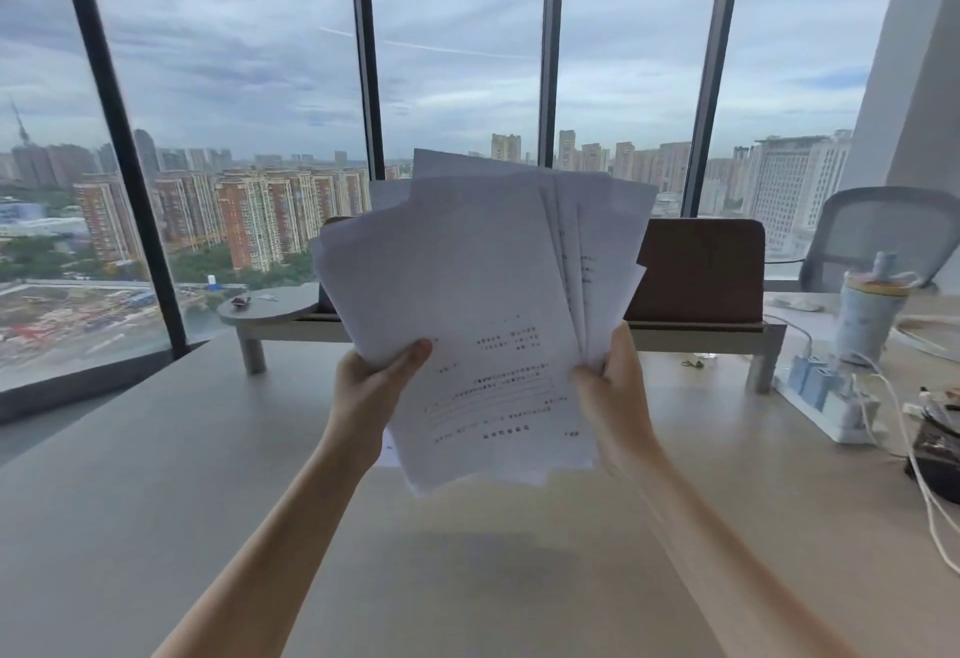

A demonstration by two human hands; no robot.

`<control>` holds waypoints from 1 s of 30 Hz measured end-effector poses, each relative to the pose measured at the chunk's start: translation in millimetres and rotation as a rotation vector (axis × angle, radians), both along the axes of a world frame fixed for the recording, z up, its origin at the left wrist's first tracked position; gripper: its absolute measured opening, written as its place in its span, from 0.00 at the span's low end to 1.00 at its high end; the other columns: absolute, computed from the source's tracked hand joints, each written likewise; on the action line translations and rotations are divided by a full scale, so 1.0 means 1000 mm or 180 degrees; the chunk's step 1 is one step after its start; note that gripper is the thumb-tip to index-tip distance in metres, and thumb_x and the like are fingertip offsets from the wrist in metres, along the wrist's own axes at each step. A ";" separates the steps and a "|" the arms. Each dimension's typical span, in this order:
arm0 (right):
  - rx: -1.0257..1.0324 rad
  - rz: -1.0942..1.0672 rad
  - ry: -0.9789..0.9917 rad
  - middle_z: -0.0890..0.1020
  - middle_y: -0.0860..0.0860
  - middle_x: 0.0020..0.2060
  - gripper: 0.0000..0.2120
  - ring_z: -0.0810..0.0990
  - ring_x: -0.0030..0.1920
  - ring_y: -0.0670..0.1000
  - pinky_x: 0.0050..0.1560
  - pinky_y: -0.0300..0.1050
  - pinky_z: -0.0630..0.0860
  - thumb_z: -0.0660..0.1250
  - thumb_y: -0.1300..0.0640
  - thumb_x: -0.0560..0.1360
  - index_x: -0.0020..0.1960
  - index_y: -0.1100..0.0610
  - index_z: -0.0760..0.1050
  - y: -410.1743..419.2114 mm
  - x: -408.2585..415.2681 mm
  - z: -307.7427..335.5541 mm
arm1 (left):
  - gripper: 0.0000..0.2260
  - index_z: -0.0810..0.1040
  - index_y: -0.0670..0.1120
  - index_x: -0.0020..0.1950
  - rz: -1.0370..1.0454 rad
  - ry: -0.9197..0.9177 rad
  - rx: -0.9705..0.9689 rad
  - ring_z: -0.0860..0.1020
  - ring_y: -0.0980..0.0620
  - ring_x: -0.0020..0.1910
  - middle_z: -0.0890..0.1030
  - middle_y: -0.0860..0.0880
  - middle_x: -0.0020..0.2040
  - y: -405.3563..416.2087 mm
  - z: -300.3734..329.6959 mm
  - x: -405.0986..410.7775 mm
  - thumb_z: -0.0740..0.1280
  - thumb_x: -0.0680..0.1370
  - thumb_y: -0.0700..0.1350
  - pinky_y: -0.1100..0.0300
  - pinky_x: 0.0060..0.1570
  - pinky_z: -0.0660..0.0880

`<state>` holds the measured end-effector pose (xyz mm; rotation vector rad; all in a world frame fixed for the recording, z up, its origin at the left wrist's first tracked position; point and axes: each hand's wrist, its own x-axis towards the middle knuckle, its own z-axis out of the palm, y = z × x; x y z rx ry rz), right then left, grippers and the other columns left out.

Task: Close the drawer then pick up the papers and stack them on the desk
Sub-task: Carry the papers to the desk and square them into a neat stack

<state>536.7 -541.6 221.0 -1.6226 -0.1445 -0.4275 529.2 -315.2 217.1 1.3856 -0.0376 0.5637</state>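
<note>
Above the desk (156,449), left hand (371,377) and right hand (613,387) pinch the papers' (467,304) lower edges; light, floppy, probably prone to sliding apart.

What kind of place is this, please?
Probably a high-rise office: a desk by tall windows overlooking a city, a mesh office chair, and printed papers in both hands.

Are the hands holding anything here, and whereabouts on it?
Yes: a fanned sheaf of white printed papers, held up above the pale desk. The left hand pinches its lower left edge, the right hand its lower right edge.
</note>
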 end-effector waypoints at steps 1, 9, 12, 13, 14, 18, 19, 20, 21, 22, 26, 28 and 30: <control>-0.0029 0.0028 0.0004 0.75 0.66 0.47 0.19 0.72 0.40 0.53 0.40 0.51 0.70 0.59 0.69 0.67 0.53 0.52 0.69 0.000 0.000 0.003 | 0.05 0.83 0.43 0.45 -0.0024 -0.0041 -0.0022 0.83 0.54 0.36 0.86 0.49 0.39 0.000 0.001 0.000 0.75 0.71 0.37 0.62 0.35 0.79; -0.0010 0.0228 0.0114 0.79 0.54 0.46 0.17 0.79 0.46 0.55 0.44 0.50 0.74 0.64 0.68 0.68 0.51 0.50 0.70 0.001 0.006 -0.009 | 0.14 0.82 0.42 0.53 -0.0219 0.0130 -0.0088 0.85 0.45 0.44 0.86 0.43 0.47 -0.001 -0.020 -0.001 0.76 0.69 0.43 0.52 0.42 0.82; -0.0024 0.0267 0.0172 0.81 0.54 0.49 0.19 0.81 0.52 0.59 0.47 0.53 0.77 0.65 0.66 0.68 0.52 0.47 0.70 -0.001 0.008 -0.014 | 0.18 0.79 0.43 0.59 -0.0328 0.0138 -0.0002 0.84 0.46 0.46 0.85 0.44 0.49 0.001 -0.025 -0.001 0.74 0.70 0.44 0.59 0.40 0.80; -0.0041 0.0284 0.0184 0.81 0.54 0.50 0.19 0.81 0.53 0.58 0.50 0.55 0.78 0.66 0.64 0.67 0.53 0.47 0.70 -0.002 0.008 -0.014 | 0.19 0.78 0.43 0.61 -0.0388 0.0137 0.0073 0.84 0.47 0.48 0.84 0.43 0.51 0.003 -0.027 0.000 0.72 0.71 0.44 0.60 0.40 0.80; -0.0055 0.0307 0.0185 0.81 0.52 0.50 0.20 0.81 0.55 0.57 0.53 0.58 0.78 0.66 0.63 0.66 0.54 0.46 0.70 -0.003 0.009 -0.016 | 0.19 0.77 0.44 0.62 -0.0447 0.0136 0.0162 0.83 0.47 0.48 0.84 0.43 0.52 0.005 -0.029 0.001 0.70 0.71 0.42 0.61 0.41 0.80; -0.0063 0.0410 0.0148 0.82 0.47 0.52 0.22 0.81 0.57 0.52 0.61 0.63 0.76 0.68 0.60 0.67 0.59 0.47 0.70 -0.004 0.009 -0.020 | 0.21 0.74 0.45 0.61 -0.0608 0.0175 0.0342 0.82 0.56 0.41 0.83 0.48 0.46 0.007 -0.037 0.000 0.64 0.68 0.38 0.65 0.37 0.78; -0.0042 0.0420 0.0138 0.82 0.46 0.52 0.22 0.81 0.57 0.52 0.62 0.64 0.76 0.69 0.58 0.67 0.59 0.47 0.70 -0.004 0.009 -0.020 | 0.21 0.74 0.45 0.60 -0.0632 0.0166 0.0346 0.82 0.58 0.40 0.82 0.48 0.45 0.006 -0.038 -0.001 0.63 0.67 0.37 0.66 0.37 0.78; -0.0042 0.0417 0.0108 0.83 0.44 0.51 0.22 0.82 0.57 0.51 0.62 0.63 0.76 0.69 0.57 0.67 0.59 0.46 0.70 -0.005 0.010 -0.020 | 0.21 0.74 0.44 0.60 -0.0656 0.0143 0.0335 0.82 0.58 0.40 0.82 0.47 0.46 0.006 -0.039 0.000 0.63 0.67 0.37 0.66 0.37 0.77; -0.0058 0.0417 0.0051 0.83 0.42 0.50 0.22 0.82 0.57 0.50 0.61 0.61 0.77 0.70 0.57 0.67 0.59 0.45 0.70 -0.006 0.012 -0.019 | 0.22 0.73 0.45 0.61 -0.0672 0.0122 0.0316 0.82 0.58 0.41 0.82 0.47 0.47 0.006 -0.040 0.000 0.63 0.67 0.37 0.66 0.37 0.78; -0.0048 0.0432 -0.0015 0.84 0.40 0.49 0.21 0.82 0.56 0.48 0.60 0.59 0.78 0.70 0.58 0.69 0.59 0.45 0.71 -0.006 0.014 -0.017 | 0.22 0.73 0.46 0.62 -0.0682 0.0099 0.0296 0.82 0.57 0.42 0.82 0.47 0.48 0.006 -0.040 0.001 0.63 0.68 0.37 0.65 0.38 0.78; 0.0122 0.0577 -0.0280 0.83 0.44 0.50 0.18 0.82 0.51 0.48 0.51 0.48 0.78 0.67 0.66 0.75 0.61 0.50 0.71 -0.010 0.020 -0.001 | 0.20 0.76 0.52 0.58 -0.0714 -0.0066 0.0391 0.81 0.51 0.47 0.82 0.46 0.49 0.001 -0.032 0.002 0.63 0.69 0.36 0.56 0.45 0.79; 0.0126 0.0625 -0.0354 0.83 0.48 0.55 0.22 0.82 0.55 0.50 0.54 0.52 0.79 0.68 0.64 0.75 0.65 0.49 0.70 -0.012 0.022 0.006 | 0.19 0.76 0.53 0.56 -0.0693 -0.0147 0.0445 0.80 0.50 0.46 0.81 0.45 0.48 -0.003 -0.025 0.004 0.63 0.69 0.36 0.53 0.46 0.79; 0.0017 0.0614 -0.0403 0.80 0.49 0.63 0.29 0.80 0.62 0.49 0.62 0.55 0.77 0.69 0.59 0.73 0.70 0.43 0.67 -0.013 0.027 0.011 | 0.19 0.76 0.51 0.57 -0.0634 -0.0229 0.0507 0.81 0.46 0.47 0.81 0.42 0.49 -0.006 -0.020 0.005 0.64 0.69 0.37 0.48 0.47 0.79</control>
